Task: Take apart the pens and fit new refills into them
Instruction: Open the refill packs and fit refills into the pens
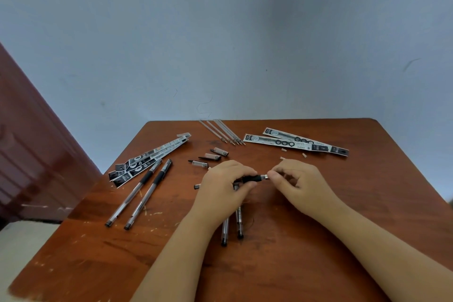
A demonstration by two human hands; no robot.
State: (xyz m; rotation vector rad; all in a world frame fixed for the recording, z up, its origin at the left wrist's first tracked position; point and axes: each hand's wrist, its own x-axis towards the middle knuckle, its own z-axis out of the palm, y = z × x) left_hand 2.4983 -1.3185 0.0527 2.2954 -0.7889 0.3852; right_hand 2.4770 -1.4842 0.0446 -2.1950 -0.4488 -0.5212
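**Both hands hold one pen at the middle of the table**

The left hand is closed around a pen and grips it by the black grip section. The pen lies almost level between the two hands, above the wooden table. The right hand pinches the metal tip end of the same pen with the thumb and the first fingers; its other fingers are curled in.

Under the left hand and wrist, two more pens lie on the table, with their near ends pointing to the near edge. At the left, two whole pens lie side by side, slanted, with black grips at their far ends. Just beyond them, at the far left, there is a pile of refill packets, black and white.

At the far edge of the table, near the middle, several clear refills lie close together with the tips to the right. To the right of them lie two more packets. Between the refills and the hands, three pen caps lie apart from each other. A few small pale bits are scattered near the right packets. Behind the table is a grey-blue wall.
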